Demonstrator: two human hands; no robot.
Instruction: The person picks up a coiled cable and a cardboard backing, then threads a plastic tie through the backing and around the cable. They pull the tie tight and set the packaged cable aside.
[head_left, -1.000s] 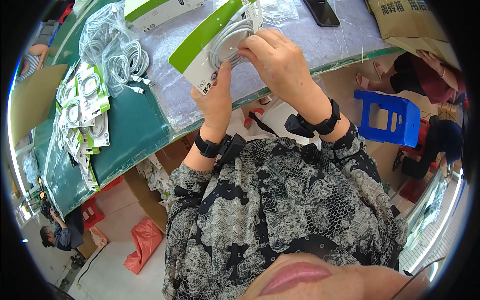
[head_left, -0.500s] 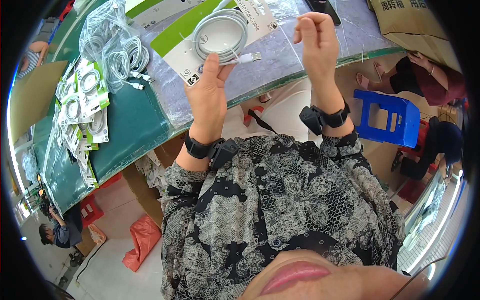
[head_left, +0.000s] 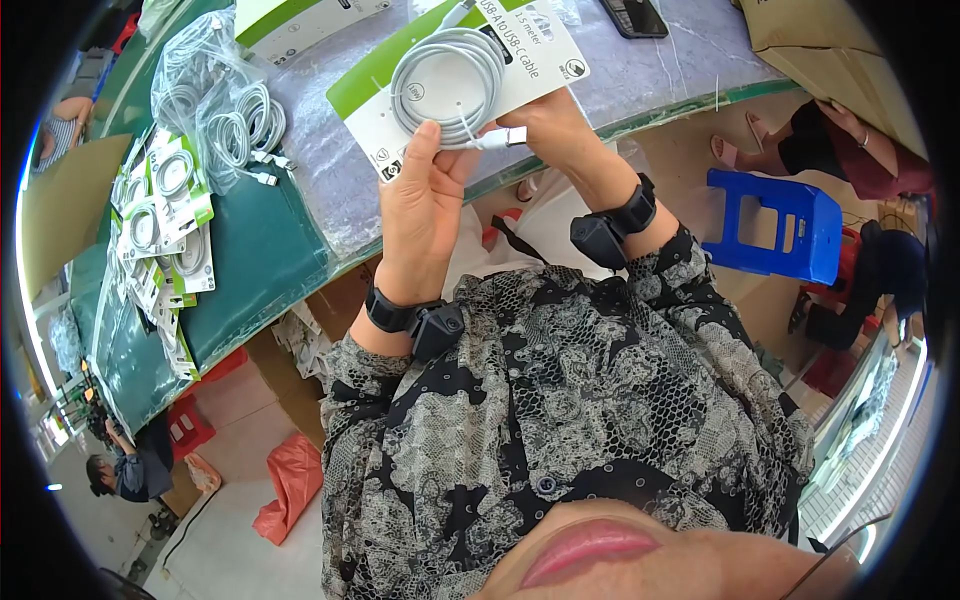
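My left hand (head_left: 420, 215) pinches the lower edge of a white and green backing card (head_left: 545, 62), thumb in front. On the card's face lies a coiled white USB cable (head_left: 492, 85), its flat plug (head_left: 505, 138) sticking out below the coil near the lower edge. Behind the card's lower right part is my right hand (head_left: 555, 130); its fingers are hidden there, so I cannot tell whether they grip it. The card is held up over the grey-purple work surface (head_left: 340, 190), tilted up to the right.
To the left, carded cables (head_left: 165, 225) lie heaped on the green tabletop (head_left: 270, 265), beside loose cables in a clear bag (head_left: 205, 70). A phone (head_left: 637, 17) and a cardboard box (head_left: 830, 45) are at the far right. A blue stool (head_left: 775, 230) stands below; people sit nearby.
My right hand has come down and left from above the table to behind the card's lower right. The card, in my left hand, has shifted slightly right.
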